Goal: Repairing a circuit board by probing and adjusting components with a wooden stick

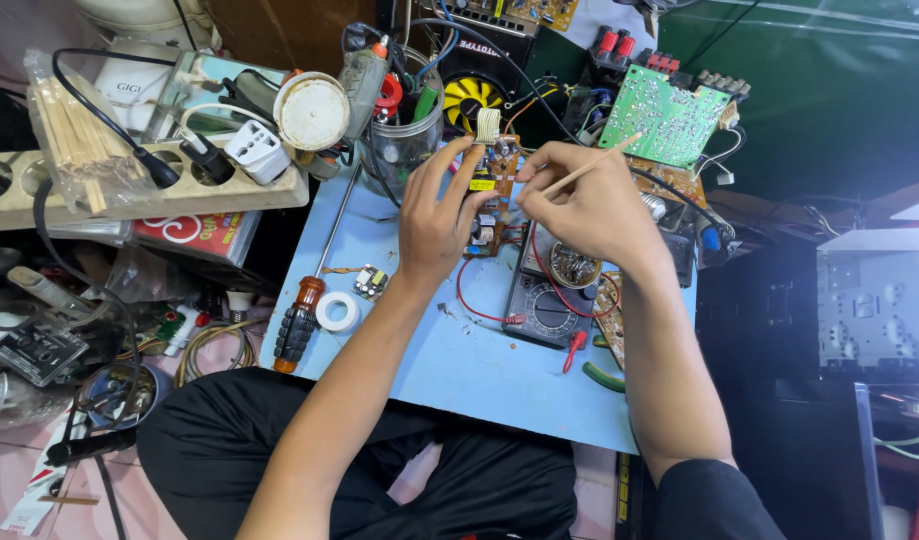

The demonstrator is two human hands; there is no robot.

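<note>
The left hand (435, 215) is gripping a small brown circuit board (492, 190) by its edge, fingers closed on it, holding it just above the light blue desk (450, 360). The right hand (585, 205) is pinching a thin wooden stick (590, 168) (tip at the board). A multimeter (552, 300) is lying just beside, under the right wrist.

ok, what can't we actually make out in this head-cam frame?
- Brown circuit board, head view: its middle is covered by the left hand and right hand; the parts on it are too small to tell.
- Thin wooden stick in the right hand: its tip is hidden behind the fingers.
- Multimeter: its top is under the right hand, and the dial setting is too small to read.
- Green circuit board: its parts are too small to tell.
</note>
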